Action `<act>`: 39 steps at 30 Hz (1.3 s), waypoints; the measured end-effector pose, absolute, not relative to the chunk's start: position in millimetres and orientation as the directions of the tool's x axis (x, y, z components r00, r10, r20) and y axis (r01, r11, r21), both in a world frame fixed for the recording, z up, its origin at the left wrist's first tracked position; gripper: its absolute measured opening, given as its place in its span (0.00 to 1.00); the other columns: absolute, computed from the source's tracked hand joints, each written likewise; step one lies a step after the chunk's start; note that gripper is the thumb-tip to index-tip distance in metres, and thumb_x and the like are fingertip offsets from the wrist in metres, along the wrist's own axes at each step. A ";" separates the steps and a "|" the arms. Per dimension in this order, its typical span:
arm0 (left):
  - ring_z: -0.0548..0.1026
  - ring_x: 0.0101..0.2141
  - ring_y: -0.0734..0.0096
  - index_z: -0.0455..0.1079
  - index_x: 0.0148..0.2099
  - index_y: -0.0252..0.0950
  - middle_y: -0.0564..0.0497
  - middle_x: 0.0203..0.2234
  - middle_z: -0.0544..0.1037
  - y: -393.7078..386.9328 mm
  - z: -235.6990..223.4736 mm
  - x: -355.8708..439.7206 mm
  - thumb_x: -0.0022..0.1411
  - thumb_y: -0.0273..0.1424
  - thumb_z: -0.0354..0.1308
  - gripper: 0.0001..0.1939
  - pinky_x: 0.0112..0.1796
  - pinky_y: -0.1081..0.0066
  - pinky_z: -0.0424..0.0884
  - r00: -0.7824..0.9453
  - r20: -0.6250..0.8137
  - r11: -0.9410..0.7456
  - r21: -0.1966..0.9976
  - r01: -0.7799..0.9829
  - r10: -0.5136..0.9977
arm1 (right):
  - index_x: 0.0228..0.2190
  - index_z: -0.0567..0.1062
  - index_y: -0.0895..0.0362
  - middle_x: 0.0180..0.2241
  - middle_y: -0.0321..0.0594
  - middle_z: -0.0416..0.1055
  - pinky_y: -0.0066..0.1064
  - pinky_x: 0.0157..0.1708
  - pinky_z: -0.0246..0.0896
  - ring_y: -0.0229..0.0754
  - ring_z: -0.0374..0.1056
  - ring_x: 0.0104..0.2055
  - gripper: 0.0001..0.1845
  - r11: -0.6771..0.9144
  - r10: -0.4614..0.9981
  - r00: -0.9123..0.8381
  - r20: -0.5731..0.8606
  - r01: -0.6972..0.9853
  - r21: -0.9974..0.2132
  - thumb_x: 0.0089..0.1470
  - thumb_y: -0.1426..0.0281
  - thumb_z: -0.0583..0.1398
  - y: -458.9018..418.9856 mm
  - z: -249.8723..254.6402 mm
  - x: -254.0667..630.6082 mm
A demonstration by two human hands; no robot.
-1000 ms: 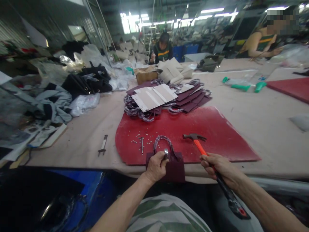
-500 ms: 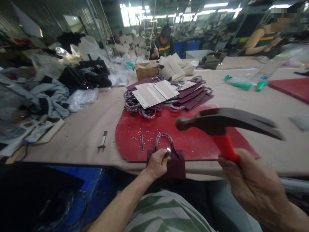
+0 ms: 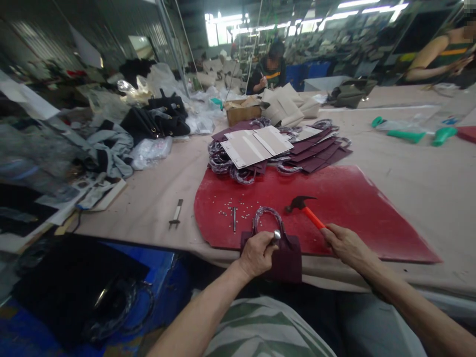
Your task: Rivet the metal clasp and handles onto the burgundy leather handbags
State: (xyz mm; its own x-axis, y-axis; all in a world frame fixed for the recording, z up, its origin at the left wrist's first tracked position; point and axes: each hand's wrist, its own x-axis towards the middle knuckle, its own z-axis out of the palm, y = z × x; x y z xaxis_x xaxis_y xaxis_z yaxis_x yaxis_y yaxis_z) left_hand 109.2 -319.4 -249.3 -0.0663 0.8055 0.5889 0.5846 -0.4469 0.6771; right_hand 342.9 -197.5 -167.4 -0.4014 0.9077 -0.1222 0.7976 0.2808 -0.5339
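My left hand (image 3: pixel 256 254) is closed around a metal punch (image 3: pixel 277 235) whose shiny round top points up; its lower end is hidden. Under that hand lies a maroon bag panel (image 3: pixel 285 265) with a plastic-wrapped handle (image 3: pixel 268 210), hanging partly over the table edge. My right hand (image 3: pixel 345 244) grips the orange handle of a claw hammer (image 3: pixel 314 216), its dark head low over the red board (image 3: pixel 334 198), right of the bag handle and apart from the punch. Left of the panel, a thin metal rod (image 3: pixel 234 219) lies among small scattered metal bits (image 3: pixel 243 208).
Stacked maroon panels (image 3: pixel 316 151) with wrapped handles and pale boards (image 3: pixel 253 145) cover the red board's far edge. A metal tool (image 3: pixel 176 214) lies left. Black bags (image 3: pixel 156 116), a cardboard box (image 3: pixel 241 113) and green-ended items (image 3: pixel 407 136) stand farther off. Two people sit across the tables.
The hammer has come down and away from the camera, from high at the right to low over the red board. My left hand keeps the punch on the panel. The view has shifted left.
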 end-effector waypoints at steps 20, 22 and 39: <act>0.79 0.29 0.66 0.70 0.43 0.33 0.48 0.31 0.79 -316.2 -210.0 31.2 0.62 0.41 0.58 0.15 0.30 0.70 0.76 -0.612 -0.002 0.113 0.984 0.142 0.791 | 0.59 0.69 0.55 0.66 0.47 0.56 0.58 0.65 0.43 0.58 0.49 0.68 0.27 0.756 0.610 -0.781 0.133 0.524 -0.392 0.58 0.67 0.62 -242.5 -228.1 271.8; 0.78 0.29 0.64 0.72 0.39 0.33 0.47 0.29 0.78 -308.7 -203.3 -6.2 0.61 0.39 0.57 0.14 0.31 0.68 0.76 -0.632 -0.018 0.330 0.864 0.380 0.774 | 0.59 0.70 0.55 0.66 0.47 0.56 0.57 0.66 0.43 0.58 0.49 0.68 0.28 0.744 0.620 -0.774 0.125 0.530 -0.407 0.58 0.67 0.63 -243.3 -225.7 271.3; 0.79 0.42 0.47 0.76 0.40 0.35 0.37 0.38 0.80 -279.4 -184.3 10.8 0.65 0.42 0.55 0.16 0.40 0.59 0.73 -0.483 -0.150 0.492 0.032 0.870 0.863 | 0.59 0.70 0.54 0.67 0.47 0.55 0.58 0.66 0.41 0.60 0.47 0.68 0.35 0.747 0.605 -0.786 0.129 0.504 -0.433 0.50 0.65 0.69 -242.2 -226.5 272.8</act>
